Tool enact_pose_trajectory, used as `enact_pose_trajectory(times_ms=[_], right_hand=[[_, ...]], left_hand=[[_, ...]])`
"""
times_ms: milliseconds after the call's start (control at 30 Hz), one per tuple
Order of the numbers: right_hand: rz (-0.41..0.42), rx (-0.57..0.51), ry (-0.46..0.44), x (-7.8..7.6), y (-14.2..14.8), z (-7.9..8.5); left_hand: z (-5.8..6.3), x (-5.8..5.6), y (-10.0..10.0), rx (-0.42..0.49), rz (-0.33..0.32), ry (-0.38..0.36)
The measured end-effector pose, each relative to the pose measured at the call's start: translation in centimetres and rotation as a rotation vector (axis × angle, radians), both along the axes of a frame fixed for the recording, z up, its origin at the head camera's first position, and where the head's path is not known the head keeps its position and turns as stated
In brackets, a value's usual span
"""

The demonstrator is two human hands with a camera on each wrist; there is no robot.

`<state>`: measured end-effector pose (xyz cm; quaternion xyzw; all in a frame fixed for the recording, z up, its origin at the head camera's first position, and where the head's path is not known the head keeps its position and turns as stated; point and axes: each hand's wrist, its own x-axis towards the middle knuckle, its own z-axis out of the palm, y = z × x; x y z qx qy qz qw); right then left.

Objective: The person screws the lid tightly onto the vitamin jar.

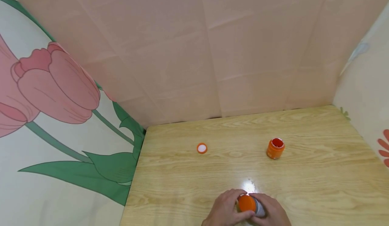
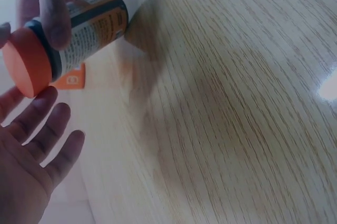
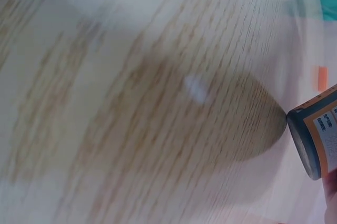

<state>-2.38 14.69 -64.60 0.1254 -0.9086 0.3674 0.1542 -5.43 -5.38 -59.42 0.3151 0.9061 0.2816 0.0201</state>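
A dark bottle [image 1: 260, 209] with a printed label and an orange cap [image 1: 247, 203] is held at the table's near side. My left hand [image 1: 225, 207] pinches the cap between thumb and forefinger, its other fingers spread in the left wrist view. The bottle's body is gripped by my right hand [image 1: 275, 210], partly hiding the label. In the left wrist view the bottle [image 2: 97, 29] lies tilted, its cap [image 2: 26, 63] towards my left fingers. Only the base end of the bottle [image 3: 316, 129] shows in the right wrist view, over the wood.
An open orange jar [image 1: 275, 149] with a red inside stands farther back on the right of the wooden table [image 1: 170, 178]. A round orange lid [image 1: 202, 148] with a white inside lies left of it. Cloths [image 1: 182, 57] hang behind and at both sides.
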Motion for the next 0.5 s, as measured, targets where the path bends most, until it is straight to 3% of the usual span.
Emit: enact_pose_trajectory(times_ms=[300, 500], right_hand=[[-0.002, -0.025, -0.273, 0.2, 0.2, 1.2], [0.031, -0.022, -0.332, 0.0, 0.4, 1.4]], left_hand=[[0.3, 0.0, -0.2, 0.037, -0.080, -0.006], [0.5, 0.1, -0.3, 0.057, -0.110, -0.009]])
